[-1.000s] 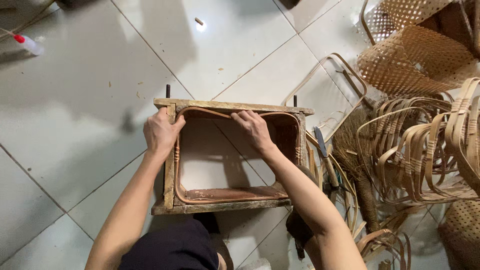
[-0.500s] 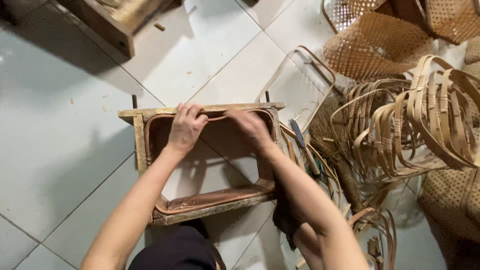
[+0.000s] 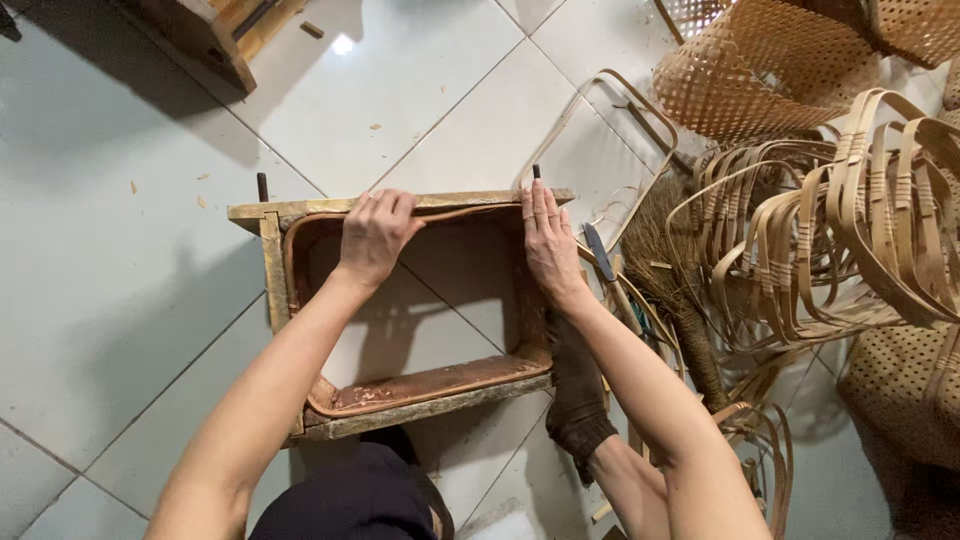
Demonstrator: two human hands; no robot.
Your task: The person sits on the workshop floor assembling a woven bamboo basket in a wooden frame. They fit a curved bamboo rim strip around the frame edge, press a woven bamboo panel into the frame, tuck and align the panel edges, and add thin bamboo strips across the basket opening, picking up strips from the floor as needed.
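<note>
A rectangular wooden frame mould [image 3: 272,290] lies on the tiled floor, with a brown bent strip [image 3: 420,385] lining its inside. My left hand [image 3: 375,235] grips the far rail of the frame near its middle, fingers curled over the edge and the strip. My right hand [image 3: 548,240] lies flat with fingers together against the frame's far right corner, pressing the strip there. Two dark metal pins [image 3: 262,186] stick up beyond the far corners.
Bundles of bent rattan loops [image 3: 830,230] and woven baskets [image 3: 770,70] crowd the right side. A loose bent hoop [image 3: 610,110] and a small broom [image 3: 665,260] lie beside the frame. A wooden block [image 3: 205,35] sits at the top left. My foot in a dark sock [image 3: 580,400] rests by the frame.
The view has shifted, so the frame sits lower and more central. My right hand slid from the middle of the far rail to its right corner; my left hand stays on the far rail.
</note>
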